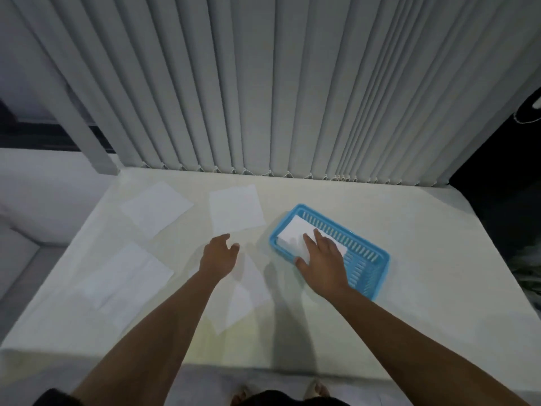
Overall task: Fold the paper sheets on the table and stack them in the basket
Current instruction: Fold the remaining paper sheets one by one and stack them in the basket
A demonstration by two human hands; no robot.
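A blue plastic basket (pixel 371 253) lies on the white table (pixel 424 259), right of centre. Inside it rests a folded white paper (pixel 292 234). My right hand (pixel 323 260) lies flat on that paper with fingers spread, thumb over the basket's near rim. My left hand (pixel 218 254) hovers open over the table, fingers apart, holding nothing. Unfolded white sheets lie around: one at the far left (pixel 156 209), one at the far centre (pixel 236 208), one at the near left (pixel 126 276), and one under my left forearm (pixel 248 291).
Grey vertical blinds (pixel 278 83) hang along the table's far edge. A grey post (pixel 87 136) stands at the far left corner. Dark space lies past the right edge. The table's near edge is close to my body.
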